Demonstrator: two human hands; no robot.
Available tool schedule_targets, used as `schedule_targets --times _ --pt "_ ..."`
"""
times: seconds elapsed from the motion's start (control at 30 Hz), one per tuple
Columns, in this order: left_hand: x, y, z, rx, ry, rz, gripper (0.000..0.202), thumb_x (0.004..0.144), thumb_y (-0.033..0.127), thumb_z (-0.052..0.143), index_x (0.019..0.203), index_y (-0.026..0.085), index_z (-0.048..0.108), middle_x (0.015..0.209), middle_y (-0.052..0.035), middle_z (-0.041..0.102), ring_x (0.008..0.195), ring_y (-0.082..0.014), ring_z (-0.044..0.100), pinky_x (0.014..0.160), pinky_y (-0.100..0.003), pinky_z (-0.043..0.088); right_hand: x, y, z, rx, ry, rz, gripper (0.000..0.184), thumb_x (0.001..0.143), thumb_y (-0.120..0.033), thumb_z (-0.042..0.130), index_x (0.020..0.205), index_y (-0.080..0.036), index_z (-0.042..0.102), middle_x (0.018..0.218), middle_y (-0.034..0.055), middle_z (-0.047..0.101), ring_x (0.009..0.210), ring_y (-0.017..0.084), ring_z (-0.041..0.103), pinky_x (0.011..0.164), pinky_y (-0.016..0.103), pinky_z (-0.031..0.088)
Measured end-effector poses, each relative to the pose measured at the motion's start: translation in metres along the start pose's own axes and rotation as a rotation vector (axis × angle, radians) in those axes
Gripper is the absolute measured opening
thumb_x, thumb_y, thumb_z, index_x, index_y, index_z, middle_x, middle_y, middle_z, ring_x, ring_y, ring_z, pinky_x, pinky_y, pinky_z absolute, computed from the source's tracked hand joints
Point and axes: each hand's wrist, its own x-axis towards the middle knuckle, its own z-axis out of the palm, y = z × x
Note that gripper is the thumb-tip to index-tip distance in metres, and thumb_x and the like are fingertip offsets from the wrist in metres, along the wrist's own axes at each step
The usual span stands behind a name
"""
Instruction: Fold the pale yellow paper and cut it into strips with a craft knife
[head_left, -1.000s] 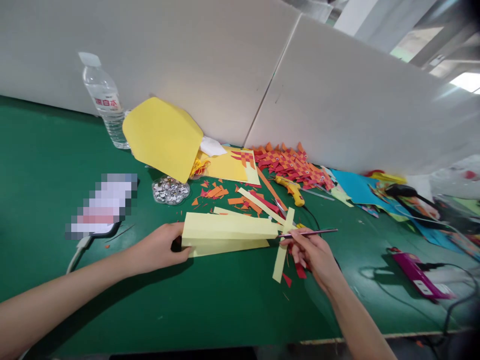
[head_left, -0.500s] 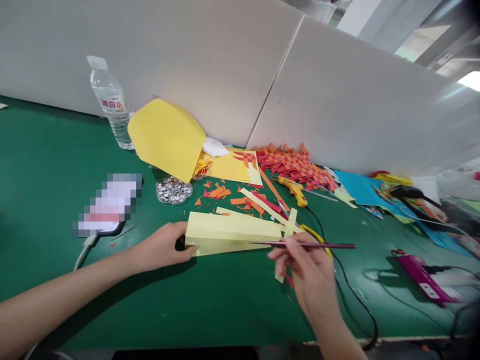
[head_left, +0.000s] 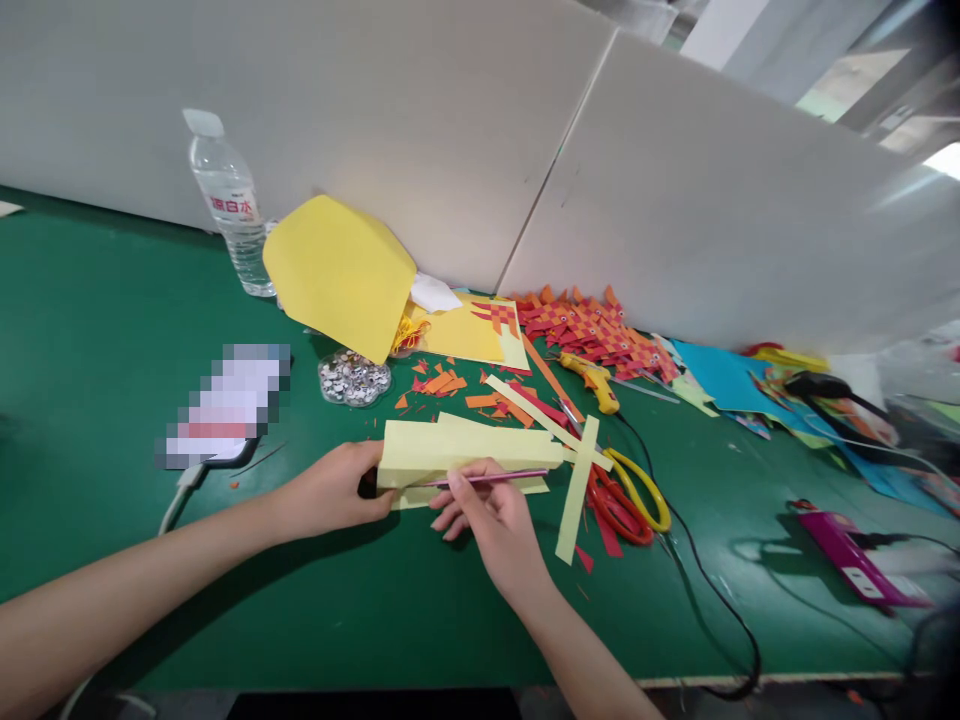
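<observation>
My left hand (head_left: 339,490) pinches the left end of a pale yellow folded paper (head_left: 465,445), thumb below and fingers behind. Over the paper's lower edge, my right hand (head_left: 495,525) is closed on a slim purple pointed tool (head_left: 521,475); its exact kind is unclear. The tool lies nearly level, and its thin end meets the paper near my left thumb. To the right, pale yellow paper strips (head_left: 577,490) cross each other. Beside them lie scissors (head_left: 637,495) with red and yellow handles, their blades partly covered by a strip.
Orange and red paper scraps (head_left: 442,383) lie behind the paper. A yellow glue gun (head_left: 592,380), a tray of googly eyes (head_left: 352,378) and a pile of checkered paper fish (head_left: 585,325) are farther back. A phone (head_left: 229,405), water bottle (head_left: 231,205) and purple power strip (head_left: 855,560) flank the work.
My right hand has moved left with the purple tool, from the paper's right end to its middle. The crossed strips and scissors are now uncovered. My left hand keeps its pinch.
</observation>
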Motion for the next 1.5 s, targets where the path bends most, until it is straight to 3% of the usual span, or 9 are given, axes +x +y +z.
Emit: schedule_targets --times 0.33,0.93,1.5 --pt "-0.001 -0.002 0.001 0.018 0.005 0.002 0.023 0.074 0.023 0.049 0.093 0.016 0.059 0.076 -0.0005 0.064 0.060 -0.0116 0.054 0.053 -0.019 0.038 0.005 0.004 0.001 -0.020 -0.014 0.006 0.030 0.082 -0.046 0.058 0.081 -0.017 0.052 0.069 0.0036 0.068 0.055 0.014 0.065 0.044 0.021 0.047" --pt "-0.002 0.001 -0.001 0.051 -0.007 -0.077 0.024 0.075 0.030 0.049 0.092 0.016 0.058 0.077 -0.0022 0.064 0.062 -0.0138 0.055 0.055 -0.022 0.041 0.006 0.001 -0.073 -0.052 0.167 0.026 0.033 0.075 -0.047 0.067 0.079 -0.017 0.053 0.065 0.0049 0.070 0.055 0.015 0.066 0.046 0.022 0.049" --pt "-0.001 0.000 -0.001 0.035 -0.002 -0.060 0.020 0.075 0.028 0.049 0.089 0.017 0.058 0.076 -0.0011 0.065 0.063 -0.0137 0.057 0.054 -0.021 0.039 0.006 -0.003 -0.109 -0.089 0.247 0.029 0.034 0.072 -0.046 0.070 0.077 -0.016 0.054 0.063 0.0064 0.070 0.053 0.015 0.065 0.043 0.020 0.049"
